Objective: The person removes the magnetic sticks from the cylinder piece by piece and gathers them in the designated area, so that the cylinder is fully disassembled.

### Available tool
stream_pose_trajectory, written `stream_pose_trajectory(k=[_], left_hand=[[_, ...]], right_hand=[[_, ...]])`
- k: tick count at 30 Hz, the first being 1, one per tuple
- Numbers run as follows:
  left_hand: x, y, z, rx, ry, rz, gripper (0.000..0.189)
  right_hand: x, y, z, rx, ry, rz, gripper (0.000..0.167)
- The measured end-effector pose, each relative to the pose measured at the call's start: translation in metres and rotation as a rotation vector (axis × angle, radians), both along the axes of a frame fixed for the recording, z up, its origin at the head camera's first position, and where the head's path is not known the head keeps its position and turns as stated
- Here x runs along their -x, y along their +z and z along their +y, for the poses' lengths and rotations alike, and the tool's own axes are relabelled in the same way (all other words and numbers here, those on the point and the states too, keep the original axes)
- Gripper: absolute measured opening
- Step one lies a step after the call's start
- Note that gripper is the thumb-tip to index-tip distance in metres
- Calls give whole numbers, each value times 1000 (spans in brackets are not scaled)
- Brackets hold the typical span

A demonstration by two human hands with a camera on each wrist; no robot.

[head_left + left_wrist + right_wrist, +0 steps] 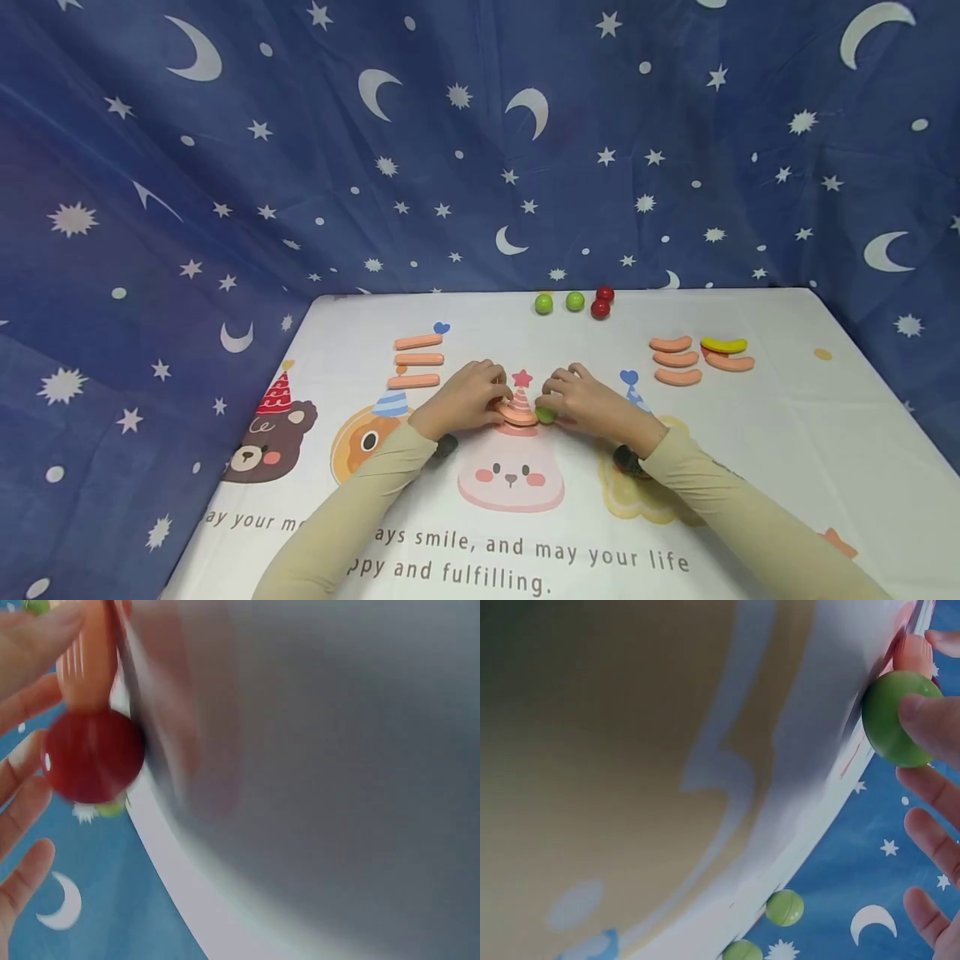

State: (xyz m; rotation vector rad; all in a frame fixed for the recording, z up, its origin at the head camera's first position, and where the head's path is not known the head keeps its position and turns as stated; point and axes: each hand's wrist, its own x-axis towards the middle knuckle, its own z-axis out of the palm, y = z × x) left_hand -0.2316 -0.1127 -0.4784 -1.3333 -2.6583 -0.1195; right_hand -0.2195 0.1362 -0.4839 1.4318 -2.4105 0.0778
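At the table's middle, a curved toy sausage [517,417] lies on a printed party hat. My left hand [471,398] pinches its left end, thumb over its side in the left wrist view. A shiny red ball [94,756] sits against that end of the sausage; in the head view the fingers hide it. With thumb and forefinger my right hand [592,407] holds a green ball [904,718] at the sausage's right end. The other right fingers are spread apart.
Three straight toy sausages [419,359] lie in a column left. Several curved sausages [676,359] and a yellow banana-shaped piece [723,345] lie right. Two green balls [574,301] and two red balls [600,308] stand near the back edge. A starry blue curtain [420,192] hangs behind.
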Motion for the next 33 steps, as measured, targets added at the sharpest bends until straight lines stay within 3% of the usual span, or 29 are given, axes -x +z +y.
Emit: stream_pose_trajectory(k=[7,12,24,33], left_hand=[[4,1,-11,11,91,-35,40],[0,3,-10,36,112,-49,35],[-14,6,-2,73,81,-22,39],[-16,0,5,106,20,34,27]], right_hand=[[2,3,4,-10,5,-95,34],[3,6,5,-24,2,-136,35],[10,1,11,12,-25,-114,37],[8,5,10,-30,-48,-215,38]])
